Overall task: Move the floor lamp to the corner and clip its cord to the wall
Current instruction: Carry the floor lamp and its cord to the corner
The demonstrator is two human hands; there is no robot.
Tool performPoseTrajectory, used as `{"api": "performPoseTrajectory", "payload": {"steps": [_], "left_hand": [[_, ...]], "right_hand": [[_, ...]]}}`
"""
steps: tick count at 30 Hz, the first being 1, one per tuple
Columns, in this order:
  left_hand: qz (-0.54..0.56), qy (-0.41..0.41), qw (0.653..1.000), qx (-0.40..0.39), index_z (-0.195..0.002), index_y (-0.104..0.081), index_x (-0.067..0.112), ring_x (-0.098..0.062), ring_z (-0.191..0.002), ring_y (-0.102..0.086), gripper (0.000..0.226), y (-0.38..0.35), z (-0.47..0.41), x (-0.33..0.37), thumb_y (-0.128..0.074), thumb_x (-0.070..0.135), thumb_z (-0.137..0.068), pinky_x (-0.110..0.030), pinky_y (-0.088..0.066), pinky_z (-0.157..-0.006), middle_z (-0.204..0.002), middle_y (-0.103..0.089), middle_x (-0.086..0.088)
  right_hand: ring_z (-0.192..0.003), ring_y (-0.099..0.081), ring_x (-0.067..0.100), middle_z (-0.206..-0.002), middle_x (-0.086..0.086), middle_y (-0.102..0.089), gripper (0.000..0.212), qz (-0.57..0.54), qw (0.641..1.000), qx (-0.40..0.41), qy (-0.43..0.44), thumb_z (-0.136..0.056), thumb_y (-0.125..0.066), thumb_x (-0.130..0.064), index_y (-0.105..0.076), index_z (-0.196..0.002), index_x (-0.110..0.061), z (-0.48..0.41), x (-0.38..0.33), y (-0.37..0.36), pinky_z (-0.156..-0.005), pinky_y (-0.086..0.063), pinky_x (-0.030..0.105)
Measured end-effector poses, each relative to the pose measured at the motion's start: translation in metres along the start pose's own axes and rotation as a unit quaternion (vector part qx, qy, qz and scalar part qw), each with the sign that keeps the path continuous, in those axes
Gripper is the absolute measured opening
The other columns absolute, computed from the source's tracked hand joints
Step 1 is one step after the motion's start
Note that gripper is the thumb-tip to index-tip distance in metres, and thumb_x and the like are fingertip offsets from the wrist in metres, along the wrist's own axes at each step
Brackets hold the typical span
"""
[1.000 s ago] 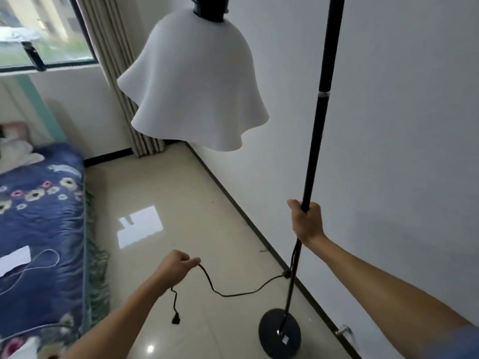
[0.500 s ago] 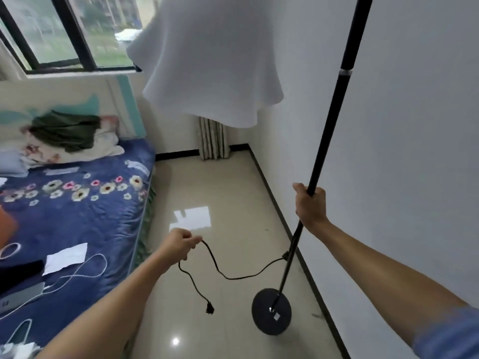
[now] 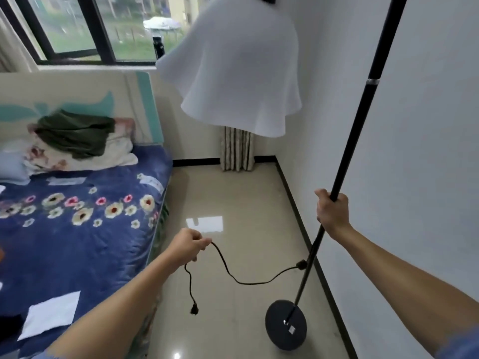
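The floor lamp has a thin black pole [image 3: 359,120], a round black base [image 3: 286,325] and a white wavy shade [image 3: 238,66] hanging at the top. My right hand [image 3: 331,211] grips the pole at mid height; the pole leans and the base hovers just over the floor by the right wall. My left hand [image 3: 188,246] is closed on the black cord [image 3: 233,277], which loops from the pole's lower part. The plug [image 3: 194,310] dangles below my left hand.
A bed with a blue flowered cover [image 3: 77,229] fills the left side. A curtain [image 3: 236,150] hangs in the far corner under the window [image 3: 85,29]. Shiny tile floor [image 3: 233,198] runs between the bed and the white right wall [image 3: 427,151] with its black skirting.
The view has swung left and forward, so the bed, window and far corner now show more fully. Both hands keep their grips; the lamp and the dangling plug have travelled along with me.
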State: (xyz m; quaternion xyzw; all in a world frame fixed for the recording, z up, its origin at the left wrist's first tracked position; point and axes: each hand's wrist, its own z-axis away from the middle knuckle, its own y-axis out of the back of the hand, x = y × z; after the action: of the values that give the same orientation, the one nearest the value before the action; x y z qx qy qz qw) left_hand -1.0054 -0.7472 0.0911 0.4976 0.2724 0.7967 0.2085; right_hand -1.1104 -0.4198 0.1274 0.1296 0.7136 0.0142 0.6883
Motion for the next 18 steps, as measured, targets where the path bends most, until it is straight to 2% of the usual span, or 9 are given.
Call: {"api": "performPoseTrajectory", "payload": {"steps": [6, 11, 18], "left_hand": [[-0.014, -0.023, 1.000, -0.008, -0.054, -0.057, 0.013, -0.015, -0.038, -0.051, 0.037, 0.052, -0.140, 0.047, -0.064, 0.032, -0.085, -0.024, -0.038, -0.050, -0.047, -0.050, -0.002], [-0.023, -0.027, 0.999, -0.018, -0.052, -0.056, 0.015, -0.010, -0.031, -0.048, 0.037, 0.068, -0.258, 0.076, -0.065, 0.033, -0.083, -0.021, -0.034, -0.043, -0.039, -0.048, 0.001], [-0.031, -0.023, 0.999, -0.018, -0.054, -0.056, 0.013, -0.016, -0.038, -0.051, 0.036, 0.096, -0.431, 0.132, -0.064, 0.030, -0.084, -0.024, -0.038, -0.049, -0.048, -0.049, -0.003]], "right_hand": [[-0.044, -0.024, 0.021, -0.046, 0.004, -0.025, 0.043, 0.006, 0.998, 0.054, -0.023, -0.074, -0.057, -0.037, -0.025, -0.049, -0.022, -0.119, -0.018, -0.043, -0.044, -0.021, 0.033], [-0.037, -0.022, 0.017, -0.040, -0.005, -0.025, 0.044, 0.006, 0.998, 0.064, -0.027, -0.074, -0.056, -0.038, -0.024, -0.046, -0.024, -0.228, -0.015, -0.079, -0.042, -0.021, 0.030], [-0.042, -0.026, 0.019, -0.044, 0.000, -0.026, 0.049, -0.010, 0.998, 0.057, -0.023, -0.084, -0.058, -0.037, -0.028, -0.051, -0.015, -0.401, 0.005, -0.145, -0.044, -0.024, 0.031]]}}
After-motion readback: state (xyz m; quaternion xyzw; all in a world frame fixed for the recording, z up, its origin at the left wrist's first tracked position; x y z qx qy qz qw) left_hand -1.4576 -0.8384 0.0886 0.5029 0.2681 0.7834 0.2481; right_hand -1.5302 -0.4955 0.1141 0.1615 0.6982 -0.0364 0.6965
